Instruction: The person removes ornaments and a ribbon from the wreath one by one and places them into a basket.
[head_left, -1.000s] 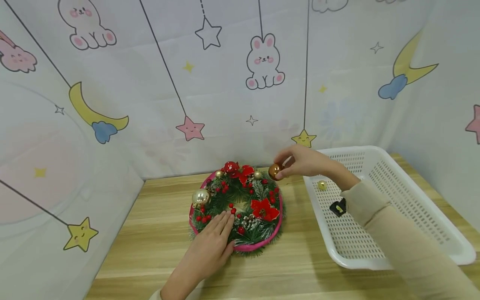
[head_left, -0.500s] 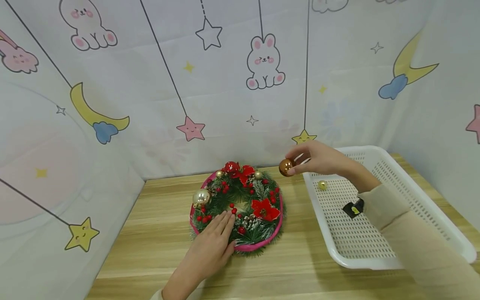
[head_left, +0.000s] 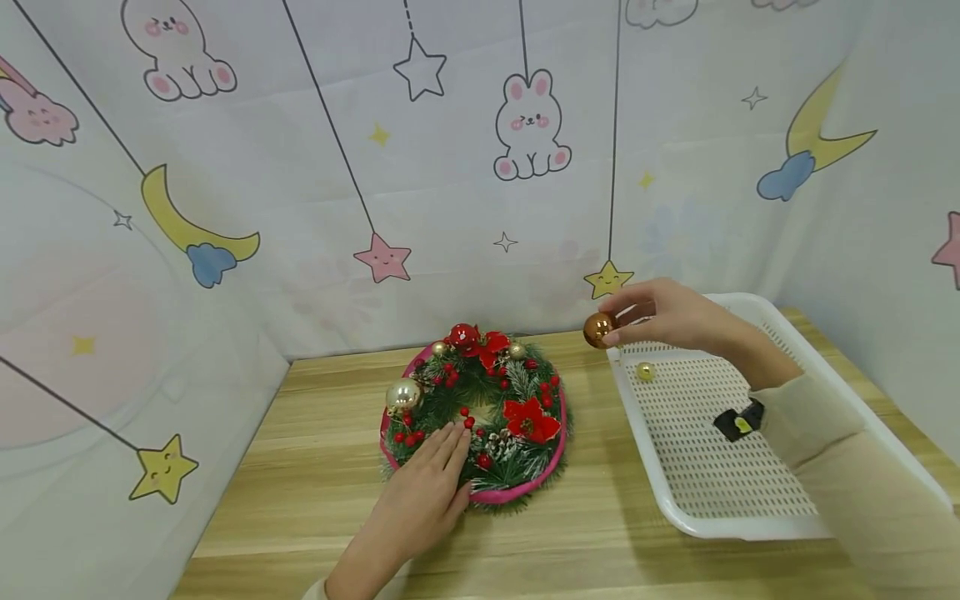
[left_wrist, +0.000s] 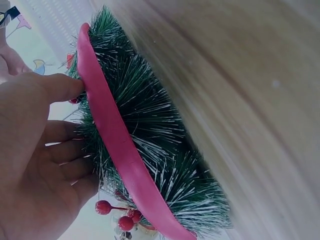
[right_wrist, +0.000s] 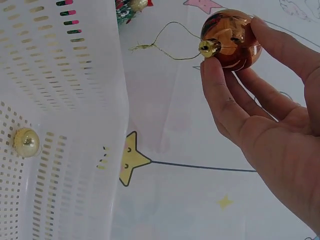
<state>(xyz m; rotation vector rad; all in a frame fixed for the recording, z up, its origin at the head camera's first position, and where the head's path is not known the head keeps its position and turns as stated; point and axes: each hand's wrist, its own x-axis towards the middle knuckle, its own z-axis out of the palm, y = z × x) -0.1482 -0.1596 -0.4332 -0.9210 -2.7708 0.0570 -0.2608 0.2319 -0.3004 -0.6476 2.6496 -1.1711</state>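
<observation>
My right hand (head_left: 671, 321) pinches a shiny copper-coloured Christmas ball (head_left: 599, 330) above the back left corner of the white plastic basket (head_left: 652, 479). In the right wrist view the ball's gold cap and a loop of gold string (right_wrist: 172, 56) hang free. My left hand (head_left: 420, 487) rests with straight fingers on the near left part of a green Christmas wreath (head_left: 517, 379). The wreath carries a pink ribbon (left_wrist: 117, 135), red flowers (head_left: 531, 419), berries, a red ball (head_left: 463, 336) and a large pale gold ball (head_left: 405, 395).
Inside the basket lies a small gold ball (head_left: 645, 372), near its left wall. A black strap (head_left: 738, 421) sits at my right sleeve. The wooden table (head_left: 300, 483) ends at a patterned curtain (head_left: 450, 183) behind the wreath.
My right hand has moved right and slightly up with the copper ball, away from the wreath to the basket's corner. The left hand stays on the wreath.
</observation>
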